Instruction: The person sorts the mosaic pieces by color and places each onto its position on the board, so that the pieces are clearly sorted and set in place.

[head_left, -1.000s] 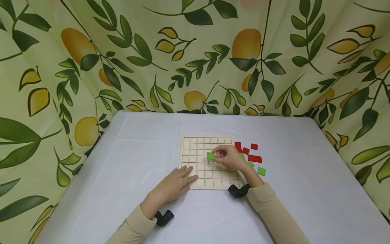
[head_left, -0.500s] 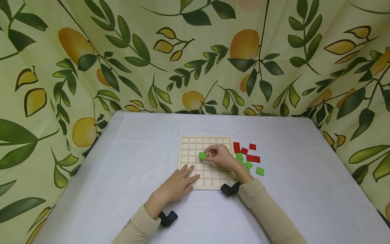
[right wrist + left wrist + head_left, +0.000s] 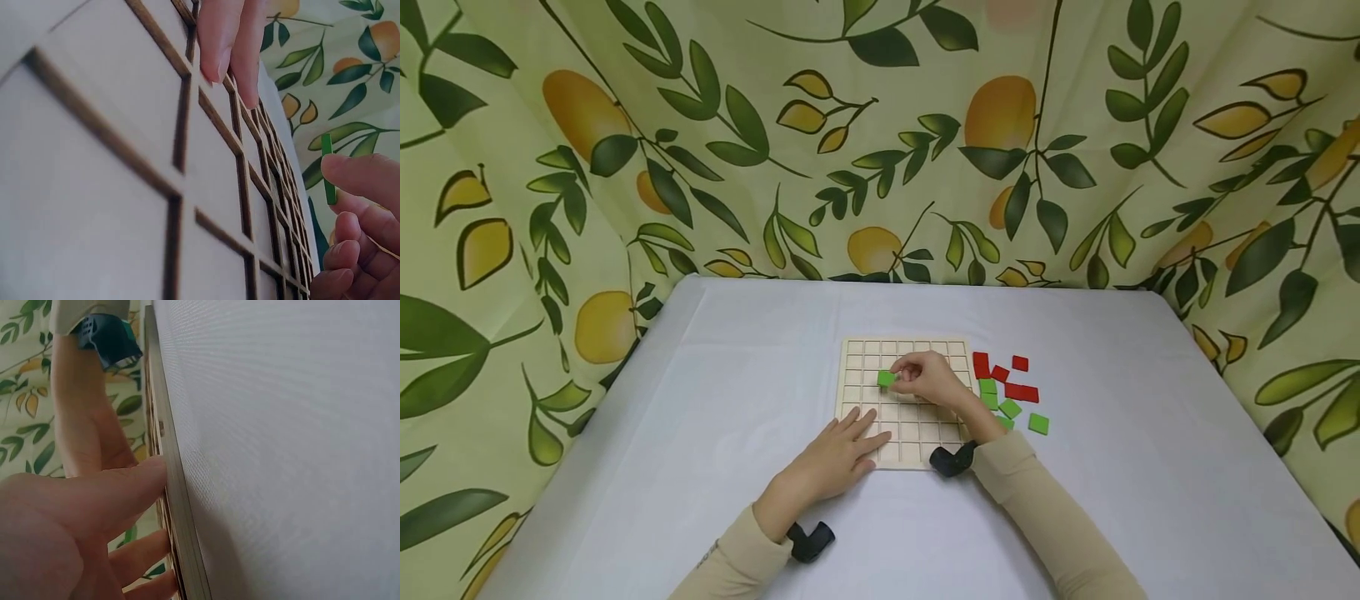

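A pale wooden grid board [image 3: 910, 454] with square cells lies on the white table. My right hand [image 3: 928, 379] pinches a small green square tile [image 3: 886, 379] between thumb and fingertips, over the board's upper left part. In the right wrist view the green tile [image 3: 329, 169] is seen edge-on, raised above the grid. My left hand [image 3: 831, 454] lies with spread fingers on the board's lower left corner. The left wrist view shows the left thumb [image 3: 134, 481] against the board's edge [image 3: 178, 506].
Right of the board lie several loose green tiles [image 3: 1038, 424] and red pieces, among them a red rectangle [image 3: 1022, 392] and a small red square [image 3: 1020, 363]. A leaf-and-fruit patterned curtain [image 3: 880, 150] hangs behind the white table [image 3: 737, 350].
My right hand has carried the green tile leftward across the board, showing more of the green tiles at the right. My left hand has stayed on the board's corner.
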The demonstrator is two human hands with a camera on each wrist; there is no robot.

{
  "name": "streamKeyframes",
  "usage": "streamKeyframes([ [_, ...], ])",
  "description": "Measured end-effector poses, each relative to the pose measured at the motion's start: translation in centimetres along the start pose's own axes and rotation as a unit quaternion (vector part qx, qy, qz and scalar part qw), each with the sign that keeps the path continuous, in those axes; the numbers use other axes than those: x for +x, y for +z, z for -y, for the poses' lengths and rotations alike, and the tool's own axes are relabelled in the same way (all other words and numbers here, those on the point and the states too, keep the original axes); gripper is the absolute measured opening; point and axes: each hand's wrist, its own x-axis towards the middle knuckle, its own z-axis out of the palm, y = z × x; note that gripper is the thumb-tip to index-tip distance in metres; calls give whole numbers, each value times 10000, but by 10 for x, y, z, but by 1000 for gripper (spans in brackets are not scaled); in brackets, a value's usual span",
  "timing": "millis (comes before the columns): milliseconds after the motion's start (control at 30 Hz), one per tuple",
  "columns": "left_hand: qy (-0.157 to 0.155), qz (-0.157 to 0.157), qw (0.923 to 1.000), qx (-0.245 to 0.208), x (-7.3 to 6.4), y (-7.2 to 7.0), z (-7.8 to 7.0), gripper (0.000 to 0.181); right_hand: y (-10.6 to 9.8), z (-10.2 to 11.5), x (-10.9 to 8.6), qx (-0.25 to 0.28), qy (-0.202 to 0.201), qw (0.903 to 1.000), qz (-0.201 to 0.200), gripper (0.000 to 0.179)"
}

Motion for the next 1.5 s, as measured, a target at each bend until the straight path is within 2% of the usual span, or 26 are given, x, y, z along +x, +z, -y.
streamKeyframes([
  [567,45,-91,9999,94,0,2,1,43,15,11,22,67,19,9996,279,25],
  [1033,28,-72,10000,53,0,2,1,42,23,17,38,-403,-167,9982,411,22],
  [1500,50,-81,10000,30,-1,0,0,43,26,20,50,-767,30,9953,588,21],
])
